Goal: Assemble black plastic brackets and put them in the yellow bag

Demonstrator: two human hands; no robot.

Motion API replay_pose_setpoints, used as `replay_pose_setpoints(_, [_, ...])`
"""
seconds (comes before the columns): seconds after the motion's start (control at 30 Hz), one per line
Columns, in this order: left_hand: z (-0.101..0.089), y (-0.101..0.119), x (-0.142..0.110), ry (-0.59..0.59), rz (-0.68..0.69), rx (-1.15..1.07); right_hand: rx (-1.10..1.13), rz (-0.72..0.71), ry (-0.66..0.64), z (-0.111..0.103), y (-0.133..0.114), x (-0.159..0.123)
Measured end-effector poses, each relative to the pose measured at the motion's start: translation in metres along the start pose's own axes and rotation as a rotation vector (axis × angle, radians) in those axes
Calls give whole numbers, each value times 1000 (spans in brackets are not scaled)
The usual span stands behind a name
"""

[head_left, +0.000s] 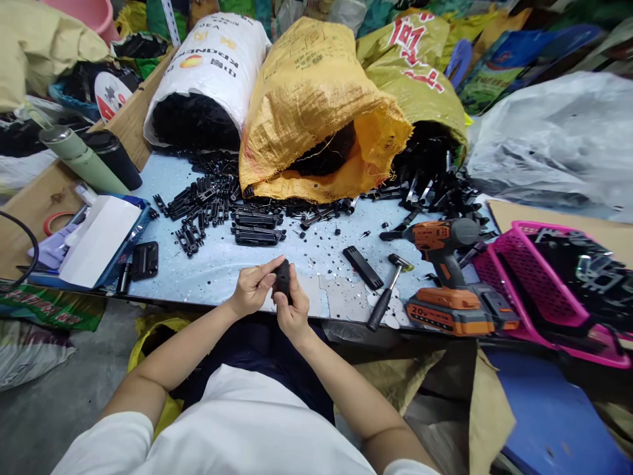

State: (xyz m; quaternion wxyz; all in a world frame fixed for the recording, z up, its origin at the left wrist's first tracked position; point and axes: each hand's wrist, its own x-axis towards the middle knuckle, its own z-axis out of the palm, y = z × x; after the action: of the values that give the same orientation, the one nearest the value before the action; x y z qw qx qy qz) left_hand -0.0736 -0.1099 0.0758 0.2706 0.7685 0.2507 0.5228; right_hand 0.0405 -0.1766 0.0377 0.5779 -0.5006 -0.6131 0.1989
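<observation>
A small dark block-like part (282, 280) is held over the front edge of the table. My left hand (253, 288) pinches it from the left, its fingers at the top of the part. From the right, my right hand (293, 305) grips the same part with thumb and fingers. Its exact kind is hard to make out. Beyond my hands lie stacked long black plastic pieces (258, 227). A flat slotted black piece (363, 266) rests to the right, beside a small hammer (388, 293).
An orange cordless drill (445, 270) stands at the right, near a pink basket (558, 277) of black parts. Behind are a white sack (212, 59), an orange sack (316, 99) and a green sack (420, 66). Loose black parts (208, 198) lie at left, near a blue box (101, 244).
</observation>
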Motion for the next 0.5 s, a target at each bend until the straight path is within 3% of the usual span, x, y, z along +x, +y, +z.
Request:
replay_pose_setpoints(0.07, [5,-6,-6,-3,-63,20,2,40,-58,1,7,3])
replay_pose_setpoints(0.2, [11,-20,-36,103,-482,174,-138,184,-397,-13,42,48])
replay_pose_setpoints(0.23, [10,-22,-44,80,-561,262,-231,224,-407,-19,55,68])
replay_pose_setpoints(0.3, [3,-22,-54,-34,-617,520,-482,313,-250,-34,84,114])
replay_pose_setpoints(0.4, [-8,-20,-49,-322,-440,803,-753,526,-102,-52,122,178])
replay_pose_setpoints(0.5, [-7,-22,-30,-748,-116,701,-702,834,2,-60,141,215])
